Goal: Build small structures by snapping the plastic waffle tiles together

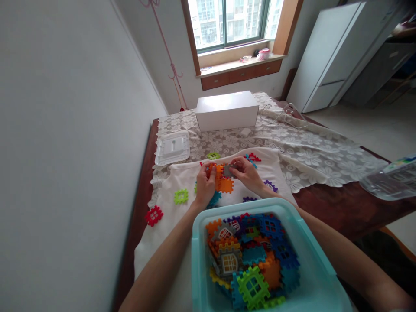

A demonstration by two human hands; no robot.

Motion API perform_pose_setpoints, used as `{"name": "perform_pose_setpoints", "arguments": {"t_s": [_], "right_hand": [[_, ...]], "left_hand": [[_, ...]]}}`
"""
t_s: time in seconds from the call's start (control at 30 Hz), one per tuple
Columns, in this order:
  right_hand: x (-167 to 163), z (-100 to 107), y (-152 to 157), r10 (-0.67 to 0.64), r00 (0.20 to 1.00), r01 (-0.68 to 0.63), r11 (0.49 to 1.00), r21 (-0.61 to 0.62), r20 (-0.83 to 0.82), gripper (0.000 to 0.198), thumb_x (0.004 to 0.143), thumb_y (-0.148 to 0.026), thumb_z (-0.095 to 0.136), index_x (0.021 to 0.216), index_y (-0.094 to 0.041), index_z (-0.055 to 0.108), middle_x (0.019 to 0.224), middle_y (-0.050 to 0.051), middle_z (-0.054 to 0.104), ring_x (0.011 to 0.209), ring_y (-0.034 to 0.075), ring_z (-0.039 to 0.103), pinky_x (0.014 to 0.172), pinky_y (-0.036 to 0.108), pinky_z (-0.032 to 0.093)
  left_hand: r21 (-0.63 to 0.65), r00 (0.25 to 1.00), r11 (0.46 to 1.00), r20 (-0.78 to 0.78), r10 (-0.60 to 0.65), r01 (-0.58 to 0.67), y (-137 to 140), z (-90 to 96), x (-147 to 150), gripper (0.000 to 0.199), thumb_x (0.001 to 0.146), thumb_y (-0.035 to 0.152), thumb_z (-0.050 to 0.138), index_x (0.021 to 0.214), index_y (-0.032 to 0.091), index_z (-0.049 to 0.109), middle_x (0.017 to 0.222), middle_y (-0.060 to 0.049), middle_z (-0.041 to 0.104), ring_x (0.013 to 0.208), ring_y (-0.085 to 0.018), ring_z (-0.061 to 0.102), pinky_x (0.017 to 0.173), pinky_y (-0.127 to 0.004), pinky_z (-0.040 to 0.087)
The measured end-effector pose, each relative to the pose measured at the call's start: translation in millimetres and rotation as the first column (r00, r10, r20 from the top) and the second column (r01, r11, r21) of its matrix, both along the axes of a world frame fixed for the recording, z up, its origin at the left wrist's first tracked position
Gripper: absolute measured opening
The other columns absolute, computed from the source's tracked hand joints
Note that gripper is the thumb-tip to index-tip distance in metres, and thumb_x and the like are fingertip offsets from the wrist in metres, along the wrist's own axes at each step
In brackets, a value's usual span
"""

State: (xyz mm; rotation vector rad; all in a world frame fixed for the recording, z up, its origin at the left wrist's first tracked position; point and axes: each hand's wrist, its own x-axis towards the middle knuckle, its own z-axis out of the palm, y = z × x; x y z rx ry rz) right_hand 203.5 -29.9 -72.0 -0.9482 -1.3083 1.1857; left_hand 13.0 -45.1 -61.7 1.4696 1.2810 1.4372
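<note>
Beyond a teal plastic tub, my left hand (205,185) is closed on joined orange interlocking building tiles (226,186). A grey building tile (229,170) is pinched in the fingers of my right hand (246,174), against the right side of the orange tiles. Whether the grey tile is locked into them, I cannot tell. A blue tile (215,199) lies on the white cloth just below my left hand. Loose tiles lie around both hands: a light green one (181,196), a red one (154,216) and a purple one (271,186).
The teal tub (292,207), in front of me, holds many mixed tiles. A white lid (173,148) lies at the left. At the back stands a white box (227,113), with a white cable (286,113) to its right. A clear plastic container (390,180) is at the right edge.
</note>
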Motion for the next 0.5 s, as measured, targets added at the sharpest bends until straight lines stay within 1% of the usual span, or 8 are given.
{"name": "perform_pose_setpoints", "arguments": {"t_s": [0.1, 0.23, 0.33, 0.5], "right_hand": [[-1.2, -3.6, 0.4, -0.026, 0.999, 0.025, 0.999, 0.027, 0.043, 0.038, 0.084, -0.052, 0.083, 0.102, -0.025, 0.063, 0.083, -0.001, 0.068, 0.072, 0.019, 0.064, 0.063, 0.032, 0.053], [-1.9, -7.4, 0.1, -0.056, 0.994, 0.05, 0.996, 0.075, 0.09, 0.037, 0.085, -0.052, 0.083, 0.103, -0.026, 0.063, 0.087, 0.001, 0.071, 0.075, 0.02, 0.066, 0.068, 0.034, 0.055], [-1.8, -7.4, -0.9, -0.046, 0.994, 0.036, 0.994, 0.105, 0.102, 0.037, 0.085, -0.049, 0.084, 0.105, -0.026, 0.063, 0.09, 0.001, 0.072, 0.076, 0.02, 0.066, 0.07, 0.035, 0.056], [-1.0, -7.4, -0.8, -0.004, 0.998, -0.001, 0.998, 0.069, 0.07, 0.037, 0.086, -0.048, 0.084, 0.106, -0.026, 0.061, 0.087, 0.0, 0.071, 0.075, 0.02, 0.067, 0.068, 0.034, 0.056]], "left_hand": [[0.012, 1.0, 1.0, -0.01, 0.01, -0.01, 0.2, 0.2, -0.1, 0.022, 0.106, 0.041, 0.066, 0.114, 0.022, 0.075, 0.107, -0.008, 0.079, 0.094, -0.023, 0.072, 0.089, -0.033, 0.056], [-0.001, 1.0, 1.0, 0.002, 0.009, -0.009, -0.9, 2.4, 0.1, 0.022, 0.106, 0.041, 0.067, 0.114, 0.022, 0.075, 0.106, -0.008, 0.079, 0.092, -0.022, 0.072, 0.087, -0.033, 0.057], [-0.002, 1.0, 1.0, 0.007, 0.011, -0.011, -1.6, 3.9, 0.5, 0.023, 0.105, 0.043, 0.067, 0.113, 0.022, 0.075, 0.105, -0.008, 0.079, 0.091, -0.023, 0.072, 0.087, -0.034, 0.058], [0.001, 1.0, 1.0, -0.006, 0.015, -0.015, -1.2, 3.6, 0.5, 0.022, 0.106, 0.041, 0.065, 0.113, 0.022, 0.074, 0.107, -0.009, 0.079, 0.092, -0.023, 0.071, 0.087, -0.034, 0.058]]}}
